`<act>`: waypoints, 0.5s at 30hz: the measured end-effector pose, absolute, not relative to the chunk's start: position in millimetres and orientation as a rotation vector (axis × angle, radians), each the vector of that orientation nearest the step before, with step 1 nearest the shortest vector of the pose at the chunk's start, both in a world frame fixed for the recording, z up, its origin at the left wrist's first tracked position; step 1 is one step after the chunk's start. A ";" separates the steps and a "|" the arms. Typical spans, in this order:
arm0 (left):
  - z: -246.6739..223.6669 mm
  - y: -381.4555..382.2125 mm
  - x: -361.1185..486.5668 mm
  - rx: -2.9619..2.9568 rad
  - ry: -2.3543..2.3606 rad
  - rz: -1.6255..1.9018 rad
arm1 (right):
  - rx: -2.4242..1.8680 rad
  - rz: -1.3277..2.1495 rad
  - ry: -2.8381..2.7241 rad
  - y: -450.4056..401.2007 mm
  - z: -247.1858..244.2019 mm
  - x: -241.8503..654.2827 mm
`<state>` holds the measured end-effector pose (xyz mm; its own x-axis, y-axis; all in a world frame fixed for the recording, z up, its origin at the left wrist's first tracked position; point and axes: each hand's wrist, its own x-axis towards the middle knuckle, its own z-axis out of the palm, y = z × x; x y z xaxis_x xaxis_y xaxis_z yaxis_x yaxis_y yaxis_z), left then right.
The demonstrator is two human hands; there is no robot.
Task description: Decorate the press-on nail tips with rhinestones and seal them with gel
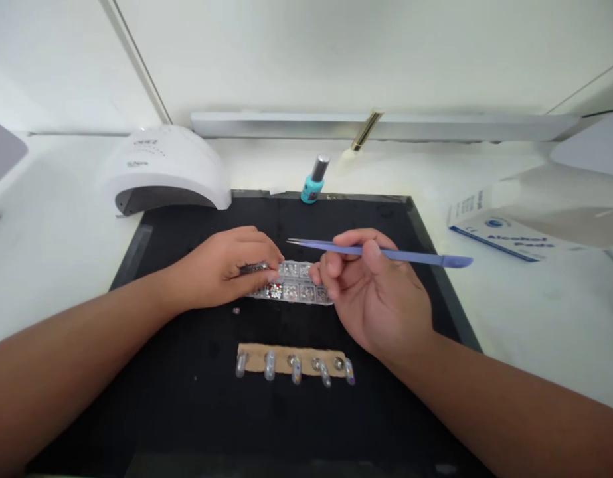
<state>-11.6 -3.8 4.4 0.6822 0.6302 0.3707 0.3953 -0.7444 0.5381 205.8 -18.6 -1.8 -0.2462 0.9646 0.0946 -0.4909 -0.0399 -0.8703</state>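
Observation:
A clear compartment case of rhinestones (291,292) lies on the black mat, its small cells filled with silvery and some red stones. My left hand (236,265) is closed over its left end, thumb at the front and fingers behind. Purple tweezers (406,255) rest between the thumb and index finger of my right hand (380,292), tips pointing left above the case. Its lower fingers are curled at the case's right end. Nearer to me, several decorated false nails (270,365) stand in a row along a tan cardboard strip (306,358). A tiny stone (236,310) sits left of the case.
A white nail lamp (171,166) stands at the back left. Behind the case is a turquoise polish bottle (313,186), and farther back a gold-capped bottle (366,133). An alcohol pads box (510,232) lies at the right. The black mat (186,411) covers the table's middle.

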 end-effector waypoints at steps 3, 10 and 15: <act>2.1 -2.9 -10.5 2.393 0.831 0.762 | -0.656 1.583 -1.005 -17.8 -3.6 208.8; 3.5 -1.9 -9.0 2.373 0.814 0.723 | -0.635 1.585 -1.003 -15.0 -2.1 213.4; 3.8 -0.6 -8.8 2.356 0.810 0.695 | -0.637 1.461 -1.270 -22.1 4.3 220.5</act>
